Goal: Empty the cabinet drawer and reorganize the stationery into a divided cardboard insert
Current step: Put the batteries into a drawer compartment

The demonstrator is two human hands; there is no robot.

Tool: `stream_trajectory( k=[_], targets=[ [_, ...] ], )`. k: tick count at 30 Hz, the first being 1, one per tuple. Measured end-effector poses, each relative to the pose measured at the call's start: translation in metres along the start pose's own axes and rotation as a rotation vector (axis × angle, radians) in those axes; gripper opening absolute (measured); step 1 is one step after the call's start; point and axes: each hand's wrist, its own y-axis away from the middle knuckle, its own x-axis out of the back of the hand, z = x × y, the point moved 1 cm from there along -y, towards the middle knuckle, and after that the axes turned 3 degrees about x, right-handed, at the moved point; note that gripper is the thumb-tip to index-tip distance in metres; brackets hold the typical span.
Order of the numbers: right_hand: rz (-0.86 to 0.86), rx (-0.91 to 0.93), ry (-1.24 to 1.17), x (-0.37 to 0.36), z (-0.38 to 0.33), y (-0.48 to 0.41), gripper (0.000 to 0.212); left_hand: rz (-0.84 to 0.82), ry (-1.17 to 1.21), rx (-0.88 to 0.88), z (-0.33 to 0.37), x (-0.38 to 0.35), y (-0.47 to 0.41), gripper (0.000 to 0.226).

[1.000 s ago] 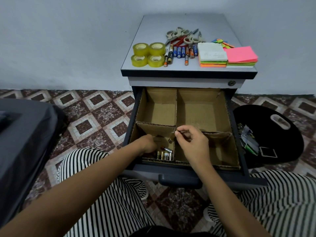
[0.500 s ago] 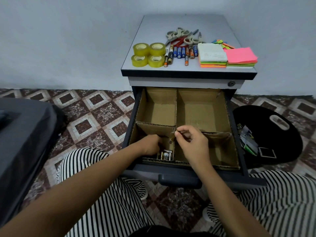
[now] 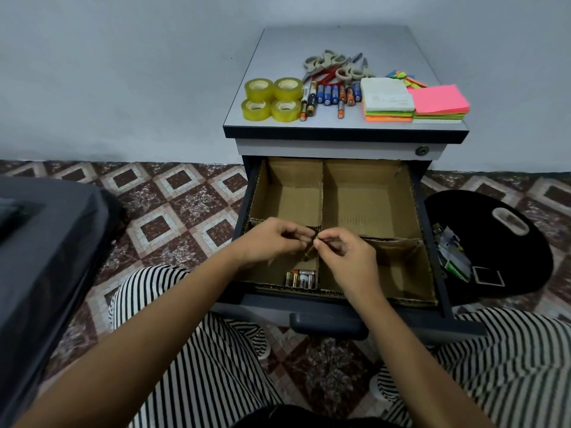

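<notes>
Over the near-left compartment of the cardboard insert [image 3: 367, 205], both hands meet at one small gold battery [image 3: 310, 252], a smooth metal cylinder hanging upright just above the divider. The right hand [image 3: 347, 257] has its grip clamped on the battery's top end between thumb and forefinger, the other fingers curled under. The left hand [image 3: 276, 240] pinches the same end from the other side, fingertips touching those of the right. Below them, on the compartment floor against its front wall, a short row of batteries [image 3: 301, 278] lies side by side, gold and silver. The insert is plain brown corrugated board, its cut edges showing the ribbing, and it fills the open drawer [image 3: 262, 310] of grey metal with a dark moulded handle; the other three compartments show bare card. On the smooth grey cabinet top [image 3: 278, 41] sit four glossy yellow tape rolls [image 3: 272, 98] in a square, a tangle of grey- and red-handled scissors [image 3: 330, 64], loose batteries [image 3: 332, 95] in blue and orange, and square stacks of sticky notes [image 3: 414, 103] in white, pink, green and orange. Striped trousers [image 3: 216, 366] frame the drawer, above a floor [image 3: 173, 211] of mottled diamond-patterned tiles
</notes>
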Motion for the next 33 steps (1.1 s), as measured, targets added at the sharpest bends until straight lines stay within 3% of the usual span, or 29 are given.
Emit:
stream_trajectory(
  k=[12, 17, 20, 26, 33],
  targets=[
    [-0.047, 0.008, 0.031, -0.001, -0.002, 0.000, 0.009, 0.120, -0.160, -0.070, -0.006, -0.015, 0.000, 0.011],
    [-0.030, -0.004, 0.095, 0.002, -0.002, 0.000, 0.010, 0.198, -0.214, 0.115, -0.018, -0.002, 0.000, 0.023],
    [-0.038, -0.010, 0.135, 0.002, 0.000, -0.001, 0.010, 0.130, -0.305, 0.232, -0.023, 0.004, 0.000, 0.033],
    [-0.021, -0.014, 0.140, 0.002, 0.000, -0.002, 0.011, 0.027, -0.629, 0.343, -0.024, -0.005, -0.012, 0.032],
    [-0.009, 0.008, 0.148, 0.002, 0.001, -0.002, 0.011, -0.045, -0.700, 0.428, -0.037, -0.013, -0.021, 0.036]
  ],
)
